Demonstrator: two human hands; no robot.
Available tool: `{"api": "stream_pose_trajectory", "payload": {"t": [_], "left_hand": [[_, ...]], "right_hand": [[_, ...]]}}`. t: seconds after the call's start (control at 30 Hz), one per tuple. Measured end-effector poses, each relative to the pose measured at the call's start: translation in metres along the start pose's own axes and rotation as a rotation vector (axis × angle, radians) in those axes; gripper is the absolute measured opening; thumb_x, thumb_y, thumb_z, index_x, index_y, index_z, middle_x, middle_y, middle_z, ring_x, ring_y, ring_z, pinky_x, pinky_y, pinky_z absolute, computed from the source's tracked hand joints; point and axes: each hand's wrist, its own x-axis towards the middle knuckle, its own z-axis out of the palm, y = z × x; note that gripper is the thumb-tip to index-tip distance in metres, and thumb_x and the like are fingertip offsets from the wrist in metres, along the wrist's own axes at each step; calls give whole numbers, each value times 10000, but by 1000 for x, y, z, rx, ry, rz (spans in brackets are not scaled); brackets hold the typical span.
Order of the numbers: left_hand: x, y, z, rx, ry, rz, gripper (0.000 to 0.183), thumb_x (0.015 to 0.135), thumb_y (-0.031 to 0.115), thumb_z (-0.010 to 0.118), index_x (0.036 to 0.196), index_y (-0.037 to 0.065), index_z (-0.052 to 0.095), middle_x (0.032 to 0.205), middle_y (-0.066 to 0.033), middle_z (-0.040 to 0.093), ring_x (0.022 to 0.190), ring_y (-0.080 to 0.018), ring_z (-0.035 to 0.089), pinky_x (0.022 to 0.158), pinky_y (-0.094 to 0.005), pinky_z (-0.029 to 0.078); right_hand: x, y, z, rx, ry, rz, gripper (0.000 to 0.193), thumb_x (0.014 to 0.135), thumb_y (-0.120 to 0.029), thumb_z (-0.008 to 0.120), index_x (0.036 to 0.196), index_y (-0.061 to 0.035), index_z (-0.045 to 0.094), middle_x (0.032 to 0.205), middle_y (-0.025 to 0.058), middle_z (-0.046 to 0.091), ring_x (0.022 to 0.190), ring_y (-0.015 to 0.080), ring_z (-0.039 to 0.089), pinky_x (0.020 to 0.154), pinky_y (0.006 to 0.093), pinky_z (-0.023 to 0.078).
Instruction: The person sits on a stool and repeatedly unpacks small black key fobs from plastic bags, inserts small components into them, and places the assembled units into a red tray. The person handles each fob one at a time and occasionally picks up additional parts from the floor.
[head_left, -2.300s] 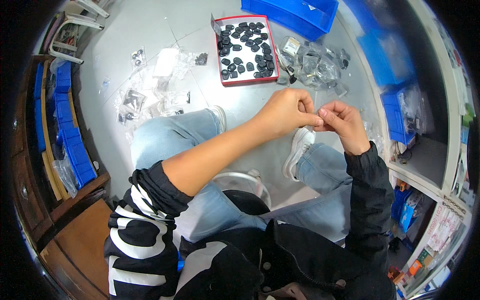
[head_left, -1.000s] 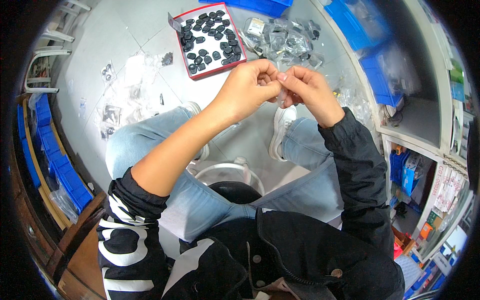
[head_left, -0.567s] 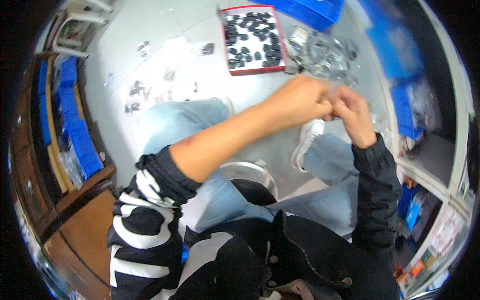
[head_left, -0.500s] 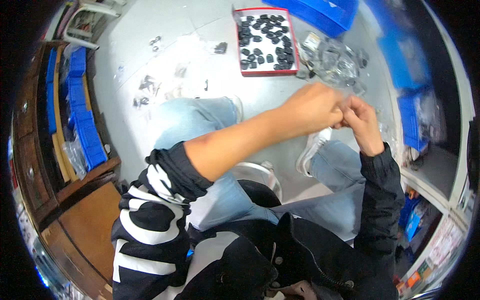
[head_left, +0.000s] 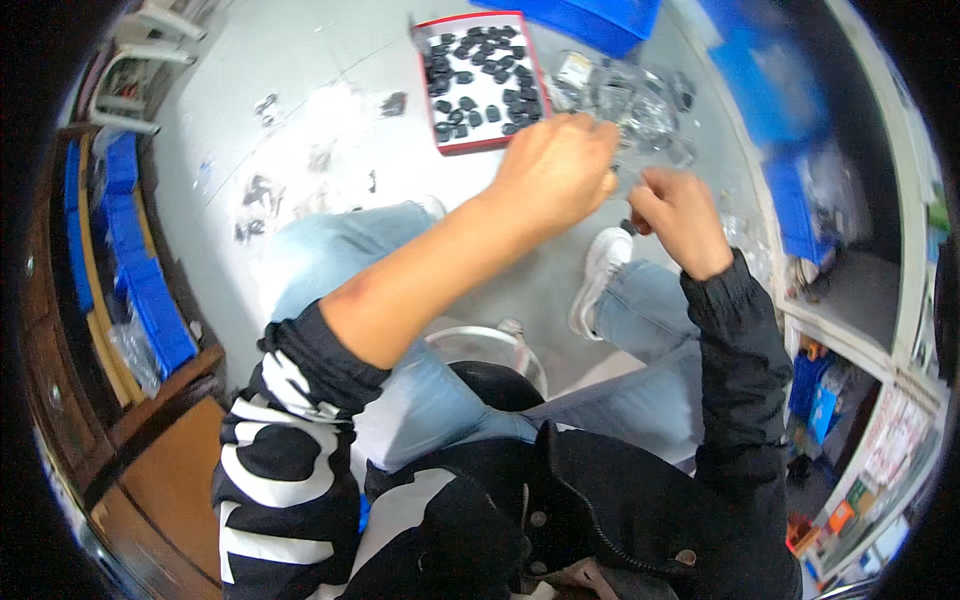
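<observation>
My left hand [head_left: 562, 168] reaches across from the left, its fingers curled. What they hold, if anything, is hidden. To its right and slightly nearer, my right hand [head_left: 682, 218] is closed in a pinch on a small black piece [head_left: 629, 227] that sticks out below its fingers; its exact kind cannot be made out. A gap parts the two hands. Just beyond my left hand lies a shallow white box with a red rim [head_left: 466, 149], holding many loose small black pieces [head_left: 492, 114]. Clear plastic bags [head_left: 640, 105] are heaped to the right of the box.
A blue bin [head_left: 590, 22] stands behind the box. Small parts [head_left: 260, 193] are scattered over the pale floor at the left. Blue trays [head_left: 140, 260] line the left side, a white-framed shelf [head_left: 840, 345] the right. A round white-rimmed stool [head_left: 540, 372] is between my legs.
My hands have come apart; they were together half a second ago. A small black piece now shows at my right fingers. The whole view has shifted, so the surroundings sit farther left.
</observation>
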Motion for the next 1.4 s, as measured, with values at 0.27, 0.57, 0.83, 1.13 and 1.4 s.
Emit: {"api": "stream_pose_trajectory", "payload": {"t": [0.27, 0.57, 0.83, 1.13, 1.4], "left_hand": [[2, 4, -5, -56, -156, -1, 211, 683, 96, 539, 893, 69, 538, 703, -136, 544, 651, -328, 540, 589, -391, 437], [29, -5, -27, -909, -50, -507, 314, 663, -51, 437, 897, 17, 635, 904, -104, 581, 564, -126, 565, 564, -236, 487], [33, -10, -28, -1533, 57, -706, 282, 773, 68, 433, 1008, -52, 533, 993, -113, 553, 811, -170, 555, 683, -309, 506], [34, 0, -19, -1886, 63, -940, 471, 909, 344, 240, 1136, -27, 420, 1116, -140, 502, 1060, -248, 466, 938, -382, 355], [36, 9, -6, -2059, 100, -954, 465, 920, 347, 216, 1128, -13, 423, 1101, -120, 518, 1045, -227, 483, 940, -356, 364]], "right_hand": [[2, -1, -2, 216, -106, 73, 272, 716, -190, 494, 590, 47, 543, 506, 88, 543, 458, 125, 530, 461, 263, 418], [6, 1, -26, 538, 28, 112, 340, 789, -338, 535, 879, -10, 555, 794, 99, 589, 662, 130, 570, 516, 259, 462], [6, -7, -11, 1250, -112, -7, 333, 896, -196, 394, 1161, 7, 388, 1023, 148, 530, 850, 246, 590, 657, 347, 539], [-5, -36, -16, 884, 208, -164, 311, 865, -173, 475, 1090, 38, 505, 961, 117, 550, 730, 184, 594, 594, 300, 540], [-12, -51, -23, 790, 315, -260, 327, 834, -179, 527, 1066, 51, 514, 952, 127, 561, 713, 158, 558, 601, 302, 513]]}}
